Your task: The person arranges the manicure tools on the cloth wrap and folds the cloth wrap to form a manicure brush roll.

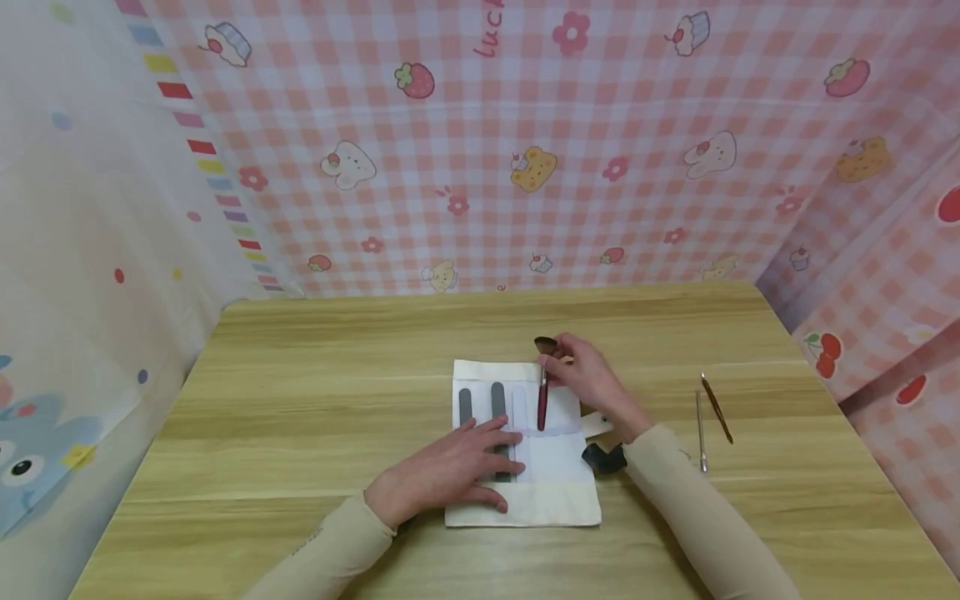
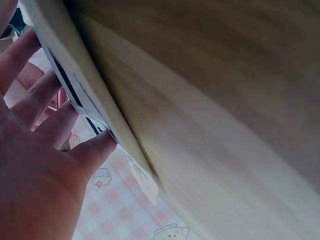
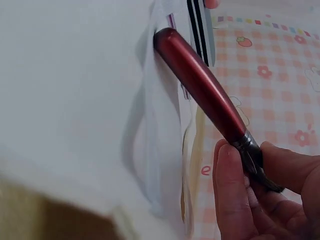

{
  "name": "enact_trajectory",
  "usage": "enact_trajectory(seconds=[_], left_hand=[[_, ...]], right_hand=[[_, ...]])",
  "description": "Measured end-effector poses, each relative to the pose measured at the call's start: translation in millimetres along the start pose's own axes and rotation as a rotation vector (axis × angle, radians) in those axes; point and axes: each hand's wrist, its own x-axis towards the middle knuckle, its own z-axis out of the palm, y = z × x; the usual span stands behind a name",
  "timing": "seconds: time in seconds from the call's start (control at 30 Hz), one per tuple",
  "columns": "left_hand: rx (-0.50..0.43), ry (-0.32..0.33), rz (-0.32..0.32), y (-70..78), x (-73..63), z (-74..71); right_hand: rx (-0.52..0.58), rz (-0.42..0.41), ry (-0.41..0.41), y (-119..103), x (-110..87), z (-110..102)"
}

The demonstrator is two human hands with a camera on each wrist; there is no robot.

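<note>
A white fabric tool pouch (image 1: pixel 558 462) lies opened flat on the table. Grey flat strips, perhaps nail files (image 1: pixel 498 400), are tucked in its left slots. The left hand (image 1: pixel 442 471) rests on the pouch with fingers spread, over the strips' lower part; in the left wrist view its fingertips touch the pouch's edge. Between thumb and fingers, the right hand (image 1: pixel 592 379) pinches a brush (image 3: pixel 202 85) near its metal collar and dark bristles. The brush's glossy red handle points down toward the pouch, its rounded end at the opening of a white pocket (image 3: pixel 162 130).
Right of the pouch, a thin silver rod (image 1: pixel 701 433) and brown pointed tweezers (image 1: pixel 717 408) lie on the wooden table (image 1: pixel 300 375). A white tab (image 1: pixel 597 425) sticks out from the pouch's right side. A black object (image 1: pixel 603 458) is beside the right wrist. Patterned curtains stand behind.
</note>
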Motion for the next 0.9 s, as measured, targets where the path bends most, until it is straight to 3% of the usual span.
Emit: enact_trajectory(seconds=[0.17, 0.23, 0.43, 0.53, 0.77, 0.9], left_hand=[[-0.006, -0.015, -0.015, 0.9, 0.4, -1.4], [0.018, 0.008, -0.011, 2.3, 3.0, -3.9], [0.100, 0.211, 0.012, 7.3, 26.5, -13.9], [0.109, 0.254, -0.012, 5.9, 42.3, -16.3], [0.123, 0.181, -0.059, -0.6, 61.1, -10.9], [0.097, 0.189, -0.072, -1.1, 66.8, -11.1]], right_hand=[[-0.003, -0.005, 0.001, -1.1, 0.1, 2.3], [0.021, 0.005, 0.017, -0.8, 1.2, 0.9], [0.117, 0.032, 0.076, 2.8, 3.5, -6.7], [0.130, 0.035, 0.087, 5.7, 4.4, -9.2], [0.159, 0.044, 0.089, 8.7, 4.5, -12.6], [0.168, 0.045, 0.081, 8.8, 2.8, -14.6]])
